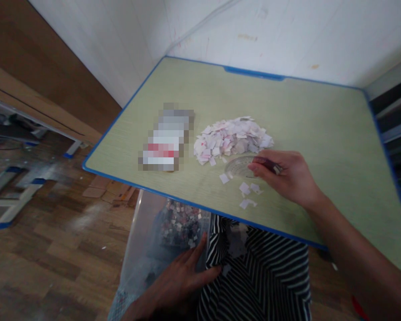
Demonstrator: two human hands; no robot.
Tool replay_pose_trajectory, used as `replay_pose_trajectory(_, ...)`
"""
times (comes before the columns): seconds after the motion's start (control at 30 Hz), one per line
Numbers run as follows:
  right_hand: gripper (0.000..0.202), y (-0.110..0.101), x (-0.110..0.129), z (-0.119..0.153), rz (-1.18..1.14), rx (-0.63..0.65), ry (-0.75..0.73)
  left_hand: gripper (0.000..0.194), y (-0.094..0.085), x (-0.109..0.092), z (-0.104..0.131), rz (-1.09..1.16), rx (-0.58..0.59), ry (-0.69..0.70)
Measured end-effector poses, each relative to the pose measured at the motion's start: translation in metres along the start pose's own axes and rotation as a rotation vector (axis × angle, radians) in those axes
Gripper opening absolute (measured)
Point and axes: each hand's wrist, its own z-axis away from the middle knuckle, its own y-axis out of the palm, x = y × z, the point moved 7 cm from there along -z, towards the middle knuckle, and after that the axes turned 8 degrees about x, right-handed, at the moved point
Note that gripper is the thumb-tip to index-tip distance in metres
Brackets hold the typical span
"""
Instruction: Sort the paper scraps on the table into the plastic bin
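holding clear plastic (238, 168), near paper scraps (232, 137)

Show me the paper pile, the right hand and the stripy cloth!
Paper pile (233, 139): head view, middle of the heap.
Right hand (292, 177): head view, middle of the hand.
Stripy cloth (262, 278): head view, middle of its stripes.

A clear, rounded piece (237, 167), dark red at its right end, sits in the right grip (285, 176) beside heaped white-and-pinkish paper scraps (232, 137); a few loose squares (244, 188) lie on the near side.
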Motion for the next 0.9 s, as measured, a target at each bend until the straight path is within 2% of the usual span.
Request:
replay_pose_trajectory(0.37,0.028,0.003,-0.001,-0.001,0.012,0.018,-0.009,0.095,-0.002,-0.002,-0.002,0.016,-0.008,0.003)
replay_pose_trajectory(0.5,0.026,0.0,0.004,-0.001,0.1,-0.012,-0.05,0.088,-0.002,-0.004,-0.002,-0.026,-0.003,0.001)
replay_pose_trajectory(0.7,0.022,-0.007,0.01,0.004,0.286,-0.081,-0.147,0.092,0.0,-0.001,-0.002,-0.01,-0.024,0.004)
replay_pose_trajectory(0.9,0.022,-0.013,0.01,0.006,0.287,-0.073,-0.17,0.096,-0.001,-0.001,-0.001,0.018,-0.028,0.006)
